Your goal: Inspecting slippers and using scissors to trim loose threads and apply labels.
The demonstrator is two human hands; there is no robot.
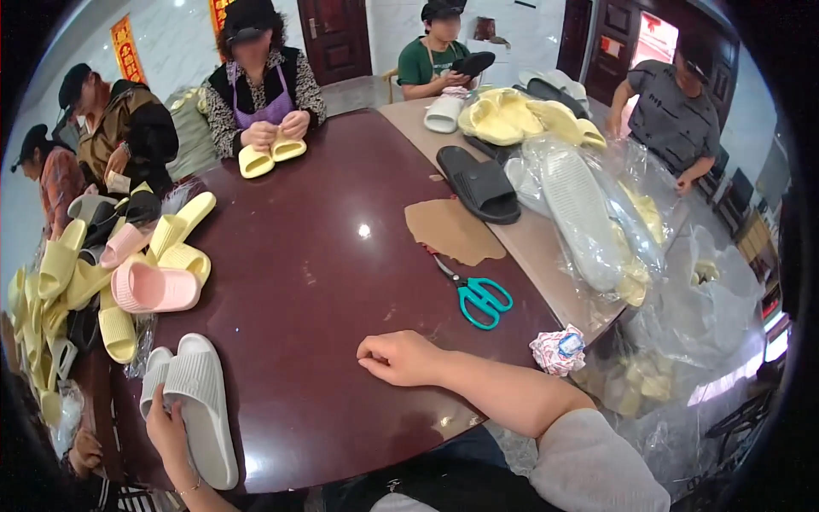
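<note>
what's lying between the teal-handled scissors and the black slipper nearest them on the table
A flat, irregular brown sheet lies between the scissors and the black slipper; the head view shows it.

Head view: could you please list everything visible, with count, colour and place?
Table: one, dark red-brown, centre
Grey slippers: two, grey, table's near left
Pink slippers: at least two, pink, left heap
Yellow slippers: many, yellow, left and right heaps
Black slippers: several, black, right and far side
Wrapped slippers: several, pale, right, clear plastic
Scissors: one, teal handles, table's right side
Sheet: one, brown, just beyond the scissors
Crumpled paper: one, white, red, blue, right edge
People: at least five, mixed clothing, left, back and right
Doors: at least two, dark brown, back
Left hand: one, bare, touching grey slippers
Right hand: one, bare, on table
</note>
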